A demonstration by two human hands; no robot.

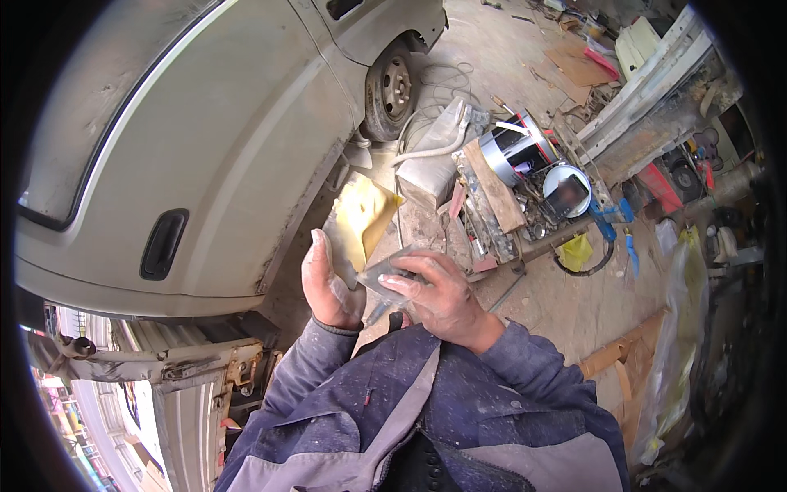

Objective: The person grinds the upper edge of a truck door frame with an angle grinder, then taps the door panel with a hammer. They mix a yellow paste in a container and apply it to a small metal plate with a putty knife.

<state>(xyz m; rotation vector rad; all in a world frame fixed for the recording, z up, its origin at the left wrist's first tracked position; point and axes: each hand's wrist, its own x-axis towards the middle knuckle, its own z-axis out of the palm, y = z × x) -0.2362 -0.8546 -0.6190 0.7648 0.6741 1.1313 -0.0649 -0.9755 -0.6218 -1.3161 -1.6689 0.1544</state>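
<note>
Yellow paste, like body filler [362, 215], is spread over a flat grey board whose edge shows beside it. My left hand [329, 287] holds this board from below and its left side, with the thumb up along the edge and the other fingers hidden behind it. Closed round a flat grey spreader [387, 275] is my right hand [444, 297], with its fingers bent over the top. The spreader's left tip meets or overlaps the near end of the board. Pale dust coats both hands.
A beige van side with a black door handle [165, 243] fills the left, its wheel [395, 86] beyond. To the right, a low cluttered bench carries a large tin [516, 152], a wooden plank [494, 187] and a round lid [566, 190]. A hose [438, 149] crosses a grey bag.
</note>
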